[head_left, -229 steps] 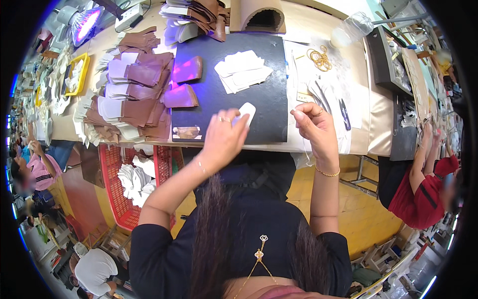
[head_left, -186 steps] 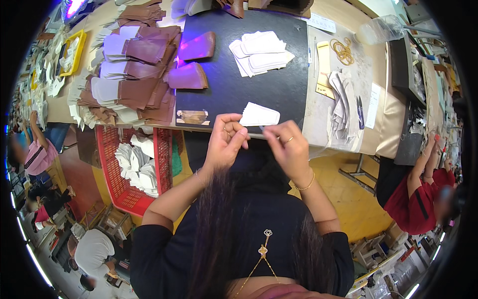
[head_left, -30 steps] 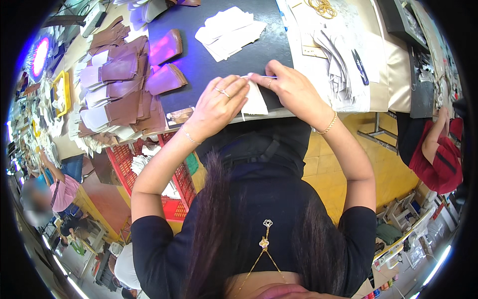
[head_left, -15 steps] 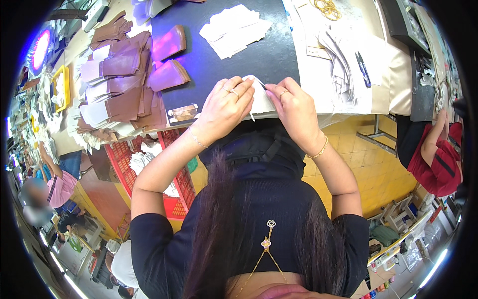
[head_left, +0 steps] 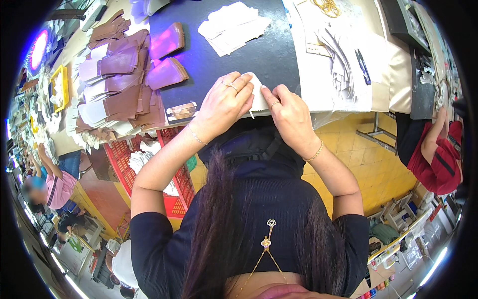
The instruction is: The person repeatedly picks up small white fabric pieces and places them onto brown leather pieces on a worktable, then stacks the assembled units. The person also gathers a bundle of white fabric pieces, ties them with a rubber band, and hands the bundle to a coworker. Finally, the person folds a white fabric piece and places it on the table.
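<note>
A small white piece of sheet material [head_left: 258, 103], rounded at its far end, lies at the front edge of the dark work mat [head_left: 239, 62]. My left hand [head_left: 224, 105] covers its left part, fingers pressed together on it. My right hand [head_left: 290, 113] is closed, fingers curled, its tips pressed at the piece's right edge. What lies under those fingertips is hidden. A thin white strip end sticks out below the piece, between my hands. Beyond them, a loose pile of white pieces [head_left: 233, 27] rests on the mat.
Stacks of brown and white pieces [head_left: 119, 82] fill the table's left side, with purple-lit brown stacks [head_left: 167, 74] beside them. To the right are grey strips [head_left: 338, 65], dark-handled snips [head_left: 362, 67] and rubber bands [head_left: 326, 7]. Below the table stands a red crate [head_left: 124, 167].
My right fingers have shifted slightly left and lower, from pinching the piece's far right edge to pressing against it. My left hand has stayed nearly in place, a little higher on the piece.
</note>
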The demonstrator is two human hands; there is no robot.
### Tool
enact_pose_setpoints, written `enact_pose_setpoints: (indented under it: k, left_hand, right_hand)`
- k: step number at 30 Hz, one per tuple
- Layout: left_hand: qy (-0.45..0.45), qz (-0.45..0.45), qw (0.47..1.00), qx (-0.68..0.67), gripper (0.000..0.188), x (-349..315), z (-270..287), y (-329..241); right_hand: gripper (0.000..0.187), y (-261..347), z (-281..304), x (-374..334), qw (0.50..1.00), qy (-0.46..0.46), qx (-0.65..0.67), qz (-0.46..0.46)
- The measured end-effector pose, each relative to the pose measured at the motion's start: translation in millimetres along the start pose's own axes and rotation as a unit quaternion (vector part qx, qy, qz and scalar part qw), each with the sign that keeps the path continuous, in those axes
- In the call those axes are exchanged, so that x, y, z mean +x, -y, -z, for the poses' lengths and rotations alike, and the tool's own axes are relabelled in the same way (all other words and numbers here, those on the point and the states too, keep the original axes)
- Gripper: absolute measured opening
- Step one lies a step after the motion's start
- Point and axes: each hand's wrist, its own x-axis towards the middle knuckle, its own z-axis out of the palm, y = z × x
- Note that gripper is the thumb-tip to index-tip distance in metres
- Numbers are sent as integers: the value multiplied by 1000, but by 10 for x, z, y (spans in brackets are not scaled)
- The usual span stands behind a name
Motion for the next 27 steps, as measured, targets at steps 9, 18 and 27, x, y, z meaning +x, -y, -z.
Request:
enact_pose_setpoints:
  k: [9,18,27]
  left_hand:
    - [7,-20,1000,13,32,35,11,5]
    - [-20,29,994,101,36,-94,56,93]
    - [2,26,997,76,41,-223,18,106]
  right_hand:
    - [43,22,14,-9,1000,15,-12,-1]
    - [33,7,-126,294,997,-23,-1,79]
    - [36,-145,-27,60,996,-34,63,54]
